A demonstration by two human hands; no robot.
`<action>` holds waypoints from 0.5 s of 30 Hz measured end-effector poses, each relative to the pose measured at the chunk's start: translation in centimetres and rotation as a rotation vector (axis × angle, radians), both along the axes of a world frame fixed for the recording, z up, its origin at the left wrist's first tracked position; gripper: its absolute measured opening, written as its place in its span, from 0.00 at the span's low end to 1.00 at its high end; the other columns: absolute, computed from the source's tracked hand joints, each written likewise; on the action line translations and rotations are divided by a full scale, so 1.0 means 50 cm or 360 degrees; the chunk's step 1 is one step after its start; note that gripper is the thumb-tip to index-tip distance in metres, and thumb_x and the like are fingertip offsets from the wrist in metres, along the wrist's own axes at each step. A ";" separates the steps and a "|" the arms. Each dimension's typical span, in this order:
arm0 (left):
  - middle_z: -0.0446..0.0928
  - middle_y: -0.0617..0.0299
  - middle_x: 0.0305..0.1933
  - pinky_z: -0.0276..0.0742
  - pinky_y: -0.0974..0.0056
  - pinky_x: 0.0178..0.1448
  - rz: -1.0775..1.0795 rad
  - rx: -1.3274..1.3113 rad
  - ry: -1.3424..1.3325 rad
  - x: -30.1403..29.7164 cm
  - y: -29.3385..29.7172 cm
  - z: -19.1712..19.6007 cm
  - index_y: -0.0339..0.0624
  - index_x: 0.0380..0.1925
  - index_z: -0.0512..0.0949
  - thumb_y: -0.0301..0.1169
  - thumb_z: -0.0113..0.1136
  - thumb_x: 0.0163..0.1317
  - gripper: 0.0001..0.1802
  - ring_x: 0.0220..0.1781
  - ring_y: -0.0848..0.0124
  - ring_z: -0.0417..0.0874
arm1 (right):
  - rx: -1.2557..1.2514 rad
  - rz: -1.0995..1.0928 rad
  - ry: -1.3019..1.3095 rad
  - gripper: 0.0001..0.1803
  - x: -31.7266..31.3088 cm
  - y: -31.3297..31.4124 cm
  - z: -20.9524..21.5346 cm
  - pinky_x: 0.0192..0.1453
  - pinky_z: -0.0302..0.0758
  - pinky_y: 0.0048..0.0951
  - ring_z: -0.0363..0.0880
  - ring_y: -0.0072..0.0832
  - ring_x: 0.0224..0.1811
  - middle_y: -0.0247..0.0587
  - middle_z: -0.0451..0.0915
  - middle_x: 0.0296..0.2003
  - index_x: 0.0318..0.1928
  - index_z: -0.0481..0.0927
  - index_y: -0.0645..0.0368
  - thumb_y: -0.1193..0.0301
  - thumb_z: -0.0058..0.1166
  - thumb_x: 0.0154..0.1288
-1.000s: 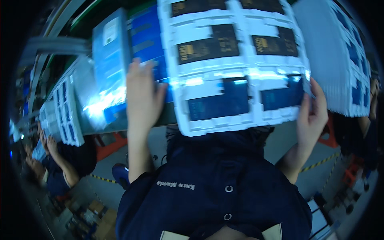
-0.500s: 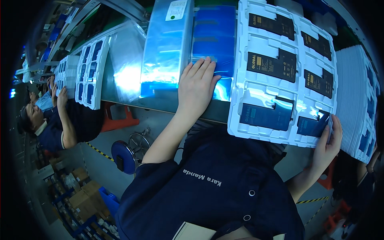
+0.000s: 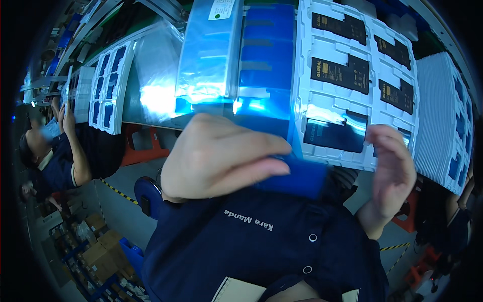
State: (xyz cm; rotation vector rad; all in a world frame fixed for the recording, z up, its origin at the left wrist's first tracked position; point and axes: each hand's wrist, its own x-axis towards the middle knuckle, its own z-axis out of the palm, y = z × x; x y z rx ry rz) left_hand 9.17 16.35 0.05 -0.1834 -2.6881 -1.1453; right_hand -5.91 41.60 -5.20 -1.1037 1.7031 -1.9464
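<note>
My left hand (image 3: 219, 158) is raised in front of my chest, thumb and fingers pinched on a blue film sheet (image 3: 302, 176). The sheet hangs at the near edge of a white moulded tray (image 3: 329, 157). Flat black batteries (image 3: 339, 75) lie in the tray's pockets; the near left battery (image 3: 334, 135) has a bluish shine. My right hand (image 3: 395, 173) is at the tray's near right corner, slightly blurred. Its fingers are curved and apart, with nothing visible in them. Left of the tray lies blue film (image 3: 266, 55) on the bench.
Clear plastic-wrapped blue sheets (image 3: 209, 60) lie left of the film, beside loose clear bags (image 3: 158, 75). A tall stack of white trays (image 3: 437, 110) stands at the right. A co-worker (image 3: 65, 156) handles trays at far left. A blue stool (image 3: 148, 196) stands behind the bench edge.
My left hand has lifted off the blue film on the bench and come toward me with a sheet. My right hand has moved off the tray's near right battery, slightly left.
</note>
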 end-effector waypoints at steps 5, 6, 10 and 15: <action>0.81 0.55 0.27 0.75 0.70 0.31 -0.0204 0.0271 -0.0105 -0.034 0.023 -0.022 0.35 0.32 0.81 0.33 0.71 0.49 0.14 0.25 0.68 0.83 | 0.0386 0.0415 0.0014 0.17 0.028 -0.068 0.034 0.40 0.74 0.23 0.80 0.26 0.35 0.42 0.82 0.35 0.39 0.81 0.65 0.73 0.68 0.48; 0.81 0.54 0.28 0.76 0.69 0.33 -0.0062 0.0631 -0.0058 -0.038 0.034 -0.037 0.35 0.32 0.80 0.32 0.71 0.49 0.14 0.28 0.68 0.83 | 0.0393 0.0308 0.0041 0.11 0.029 -0.069 0.022 0.37 0.73 0.21 0.80 0.24 0.31 0.40 0.82 0.30 0.36 0.81 0.65 0.77 0.66 0.51; 0.81 0.53 0.35 0.76 0.69 0.42 0.0263 0.1362 -0.0068 -0.044 0.059 -0.089 0.33 0.35 0.77 0.25 0.68 0.53 0.12 0.37 0.71 0.82 | 0.0368 -0.0072 -0.0345 0.06 0.026 -0.064 0.024 0.34 0.71 0.19 0.77 0.21 0.27 0.39 0.82 0.28 0.31 0.81 0.66 0.78 0.63 0.52; 0.80 0.60 0.24 0.71 0.73 0.29 0.0387 0.1107 -0.0097 -0.063 0.054 -0.120 0.35 0.27 0.80 0.27 0.70 0.51 0.08 0.25 0.77 0.80 | 0.0408 -0.0107 0.0027 0.08 -0.010 -0.072 0.010 0.36 0.72 0.21 0.78 0.24 0.31 0.44 0.82 0.32 0.33 0.82 0.68 0.79 0.64 0.51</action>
